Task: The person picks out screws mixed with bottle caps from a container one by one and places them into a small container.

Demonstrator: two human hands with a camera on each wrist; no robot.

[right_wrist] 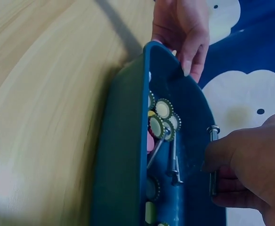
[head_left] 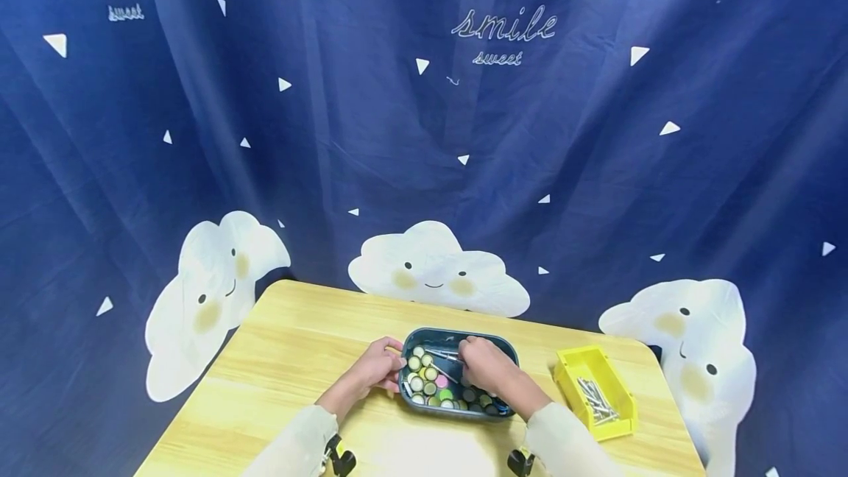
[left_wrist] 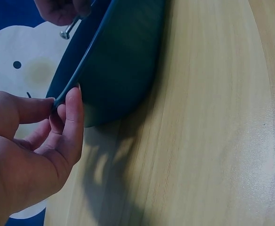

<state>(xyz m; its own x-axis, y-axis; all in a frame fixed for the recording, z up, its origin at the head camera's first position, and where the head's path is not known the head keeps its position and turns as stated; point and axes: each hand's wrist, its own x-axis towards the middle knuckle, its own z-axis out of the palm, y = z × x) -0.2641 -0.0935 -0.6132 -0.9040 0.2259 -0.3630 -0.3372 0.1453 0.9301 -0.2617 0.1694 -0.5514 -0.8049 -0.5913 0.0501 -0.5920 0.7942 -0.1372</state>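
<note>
A dark teal tray (head_left: 464,335) sits on the wooden table (head_left: 285,359), holding several bottle caps (head_left: 427,381) and loose bolts (right_wrist: 174,160). My left hand (head_left: 374,370) pinches the tray's left rim between thumb and fingers; the left wrist view shows that hand (left_wrist: 34,136) on the edge of the tray (left_wrist: 118,56). My right hand (head_left: 483,363) is inside the tray at its far right side. In the right wrist view the right hand (right_wrist: 250,165) grips a silver bolt (right_wrist: 213,134) against the wall of the tray (right_wrist: 123,155), beside the caps (right_wrist: 163,108).
A yellow bin (head_left: 570,374) with several bolts (head_left: 596,397) stands to the right of the tray near the table's right edge. A blue cloud-print curtain hangs behind the table. Bare wood lies to the left and in front.
</note>
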